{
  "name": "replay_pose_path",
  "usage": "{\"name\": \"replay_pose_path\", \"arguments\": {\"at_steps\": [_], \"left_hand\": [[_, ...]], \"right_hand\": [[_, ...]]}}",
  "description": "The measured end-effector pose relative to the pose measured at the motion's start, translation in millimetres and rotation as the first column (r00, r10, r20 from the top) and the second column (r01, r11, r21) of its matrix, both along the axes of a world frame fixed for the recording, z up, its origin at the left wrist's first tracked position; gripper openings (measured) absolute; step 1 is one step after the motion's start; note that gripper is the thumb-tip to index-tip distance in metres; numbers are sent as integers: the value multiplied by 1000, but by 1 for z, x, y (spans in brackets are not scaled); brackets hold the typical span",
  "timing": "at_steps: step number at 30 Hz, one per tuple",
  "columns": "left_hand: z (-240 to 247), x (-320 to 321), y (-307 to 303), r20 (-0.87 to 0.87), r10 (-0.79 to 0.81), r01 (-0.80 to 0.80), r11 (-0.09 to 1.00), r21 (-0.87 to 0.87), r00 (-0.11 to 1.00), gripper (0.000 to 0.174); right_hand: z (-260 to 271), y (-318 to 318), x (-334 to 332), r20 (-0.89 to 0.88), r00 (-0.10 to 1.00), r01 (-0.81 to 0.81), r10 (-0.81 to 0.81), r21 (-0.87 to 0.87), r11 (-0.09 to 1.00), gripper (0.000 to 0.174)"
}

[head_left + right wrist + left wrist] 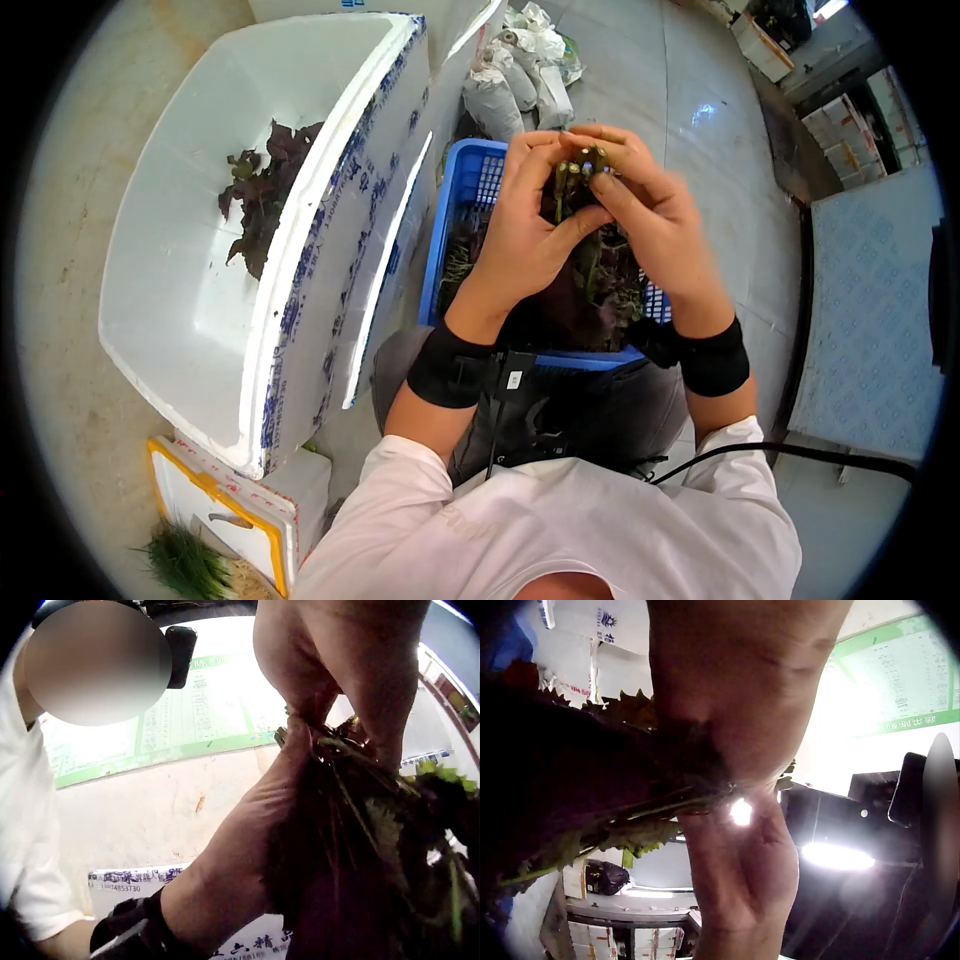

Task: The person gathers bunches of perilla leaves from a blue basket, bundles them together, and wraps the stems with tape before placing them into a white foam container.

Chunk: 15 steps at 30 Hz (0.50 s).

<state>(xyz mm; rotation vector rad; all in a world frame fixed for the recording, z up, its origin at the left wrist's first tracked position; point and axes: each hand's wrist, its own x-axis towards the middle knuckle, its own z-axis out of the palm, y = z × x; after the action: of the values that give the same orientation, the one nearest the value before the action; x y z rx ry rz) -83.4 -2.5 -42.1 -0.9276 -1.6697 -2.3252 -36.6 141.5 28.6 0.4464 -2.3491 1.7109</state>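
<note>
Both hands hold a bunch of dark purple-green leafy stems (572, 180), cut ends up, above a blue basket (436, 250). My left hand (530, 220) curls round the bunch from the left, thumb across the stems. From the other side my right hand (655, 215) grips it, thumb near the cut ends. In the left wrist view the stems (652, 806) run out from the left hand (735, 682). The right wrist view has the leaves (360, 847) hanging below the right hand (345, 660). More dark leaves fill the basket.
A white foam box (160, 250) with some dark leaves (270, 190) inside stands at the left. White bags (510, 85) lie beyond the basket. At lower left are a yellow-edged box (200, 490) and green stalks (185, 560); a black cable (800, 450) crosses at right.
</note>
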Motion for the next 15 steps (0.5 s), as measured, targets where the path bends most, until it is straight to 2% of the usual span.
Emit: {"name": "replay_pose_path", "arguments": {"at_steps": [1, 2, 4, 5, 7, 8, 9, 10, 11, 12, 14, 15], "left_hand": [[1, -1, -1, -158, 82, -99, 990, -98, 984, 48], [-2, 0, 1, -149, 72, -89, 990, -107, 986, 48], [-7, 0, 6, -41, 47, -48, 999, -19, 998, 45], [-8, 0, 6, -24, 60, -61, 998, -25, 998, 38], [-8, -3, 7, -16, 38, -37, 999, 20, 999, 37], [-8, -3, 7, -9, 29, -29, 997, 69, 1000, 36], [-2, -3, 6, -56, 59, -57, 997, 48, 997, 27], [-4, -6, 4, -57, 56, -54, 997, 47, 997, 27], [-6, -9, 1, -14, 84, -83, 995, 58, 996, 23], [-6, -13, -2, 26, 113, -114, 991, 69, 993, 19], [-3, -14, -7, 55, 158, -162, 984, 72, 986, 17], [-4, -14, -7, 82, 143, -152, 981, 121, 986, 20]], "right_hand": [[0, 2, -3, 30, 999, -31, 32, -30, 999, 32], [1, 3, -4, 62, 996, -58, 62, -63, 996, 32], [3, 2, -5, 79, 995, -60, 61, -10, 998, 32], [3, -1, -5, 46, 996, -79, 78, 18, 997, 32], [1, -3, -9, -20, 994, -103, 106, 119, 987, 35], [-2, -3, -12, -15, 995, -96, 99, 117, 988, 35], [-6, -2, -15, -61, 993, -95, 104, 137, 986, 39], [-10, -1, -17, -108, 988, -93, 111, 156, 983, 43], [-12, 4, -16, 14, 998, -65, 64, 10, 998, 66], [-14, 11, -13, 10, 998, -65, 65, 10, 998, 66], [-23, 21, -8, -137, 991, 54, 2, 405, 913, 95], [-35, 20, -8, -37, 998, -24, 42, 405, 914, 119]]}}
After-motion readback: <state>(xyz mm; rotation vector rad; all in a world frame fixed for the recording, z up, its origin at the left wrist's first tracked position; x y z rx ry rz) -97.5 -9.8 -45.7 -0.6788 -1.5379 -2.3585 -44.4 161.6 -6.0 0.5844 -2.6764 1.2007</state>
